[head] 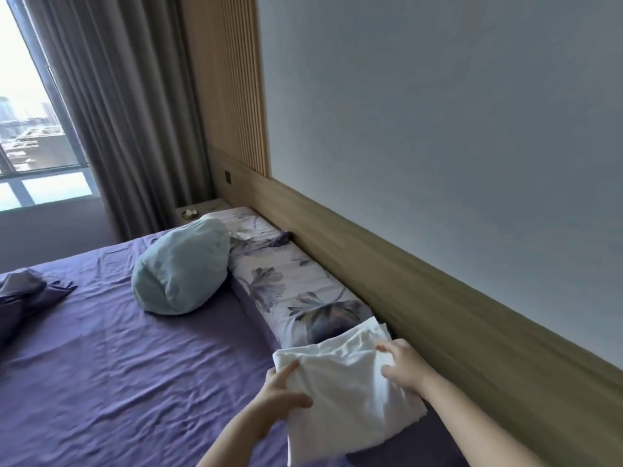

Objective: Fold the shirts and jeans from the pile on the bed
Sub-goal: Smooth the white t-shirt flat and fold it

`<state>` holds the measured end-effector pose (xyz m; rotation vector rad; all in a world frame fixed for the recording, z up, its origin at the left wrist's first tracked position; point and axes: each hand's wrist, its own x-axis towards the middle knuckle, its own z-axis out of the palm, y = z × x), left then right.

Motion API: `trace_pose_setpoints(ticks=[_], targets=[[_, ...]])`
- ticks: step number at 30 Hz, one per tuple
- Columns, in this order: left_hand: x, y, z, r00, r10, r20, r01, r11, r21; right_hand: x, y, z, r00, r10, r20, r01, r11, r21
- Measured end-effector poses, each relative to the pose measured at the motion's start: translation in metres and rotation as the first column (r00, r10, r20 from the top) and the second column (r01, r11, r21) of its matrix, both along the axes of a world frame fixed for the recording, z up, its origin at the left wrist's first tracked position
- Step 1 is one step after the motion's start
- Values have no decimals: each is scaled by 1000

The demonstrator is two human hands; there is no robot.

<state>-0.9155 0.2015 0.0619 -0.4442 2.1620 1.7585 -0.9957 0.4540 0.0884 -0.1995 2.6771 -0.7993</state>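
Observation:
A folded white shirt (340, 392) lies on the purple bed (118, 365) at the lower right, its far end resting against a floral pillow (286, 281). My left hand (279, 396) holds the shirt's left edge, thumb on top and fingers at its side. My right hand (404, 365) grips the shirt's right side, fingers curled onto the cloth. The clothes pile is out of view.
A pale green pillow (182, 267) sits mid-bed beside the floral pillow. Crumpled purple bedding (23, 291) lies at the left edge. A wooden headboard (421, 281) runs along the wall on the right. Grey curtains (118, 112) and a window (27, 112) stand behind the bed.

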Motion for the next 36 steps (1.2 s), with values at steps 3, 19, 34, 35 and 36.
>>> trace_pose_setpoints(ticks=[3, 19, 34, 35, 36], targets=[[-18, 10, -10, 993, -115, 38, 118, 989, -94, -8, 4, 5, 994, 82, 76, -94, 980, 174], [-102, 65, -134, 975, -135, 179, 183, 940, -289, -122, 29, -108, 941, 286, 180, -337, 765, 548], [-131, 94, -249, 940, 39, 340, 151, 844, -515, -175, 41, -243, 900, 356, 250, -435, 733, 523], [-128, 98, -250, 957, -15, 289, 199, 758, -622, -169, 40, -248, 898, 385, 215, -437, 717, 543], [-126, 103, -250, 961, -132, 245, 270, 654, -706, -164, 37, -252, 880, 445, 167, -457, 696, 554]])
